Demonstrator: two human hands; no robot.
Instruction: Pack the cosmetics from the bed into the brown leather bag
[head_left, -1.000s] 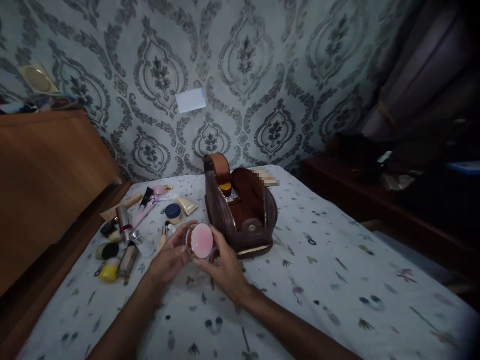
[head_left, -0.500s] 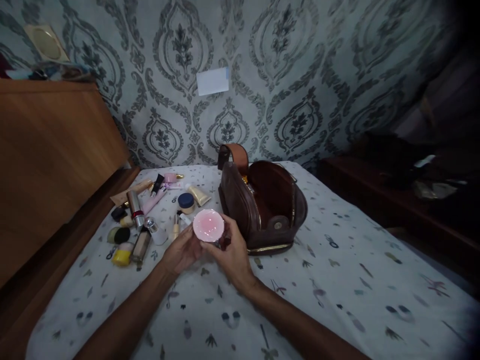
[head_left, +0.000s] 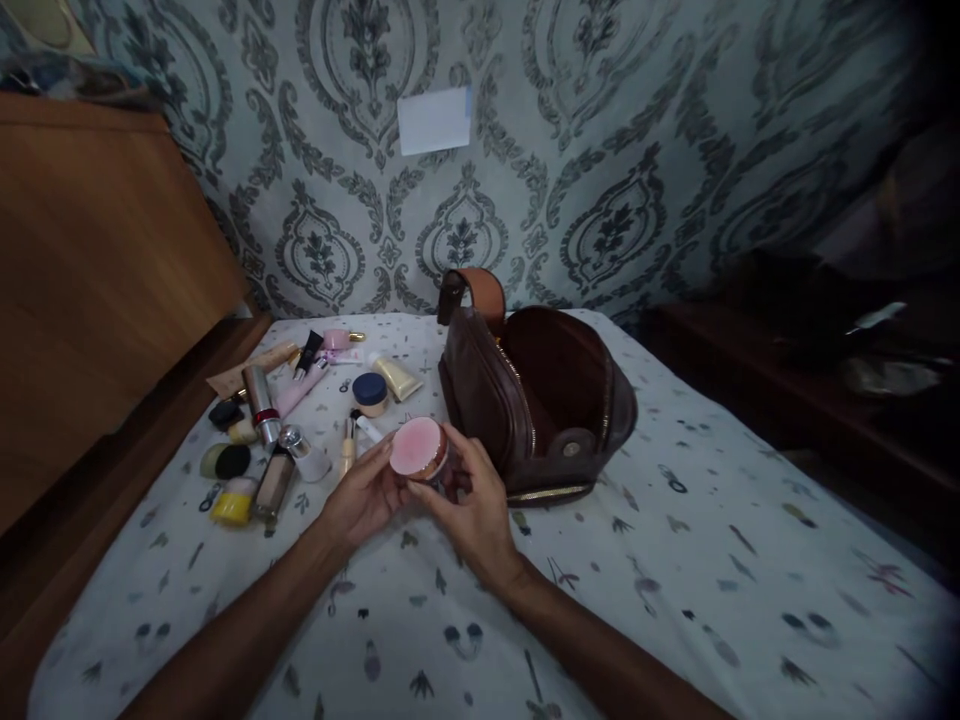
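Observation:
Between my two hands is a round cosmetic jar (head_left: 417,446) with a pink lid and a shiny rose-gold side, tilted so its top faces me. My left hand (head_left: 367,492) grips it from the left, and my right hand (head_left: 474,500) has thumb and fingers around its right side. Just beyond my right hand stands a dark brown leather bag (head_left: 484,400), unzipped and gaping, its lighter brown strap (head_left: 487,295) raised at the back. A jar with a navy lid (head_left: 370,393) and a cream tube (head_left: 396,377) lie behind the held jar.
Left of my hands several cosmetics are spread on the patterned sheet (head_left: 405,640): a silver bottle (head_left: 260,402), a yellow jar (head_left: 234,502), a foundation bottle (head_left: 275,482) and a white bottle (head_left: 306,455). A wooden cabinet (head_left: 105,240) borders the left; a patterned wall (head_left: 525,210) rises behind.
The jar has tipped in my hands, so more of its rose-gold side shows and the glare on the lid is gone. My view has tilted slightly downward.

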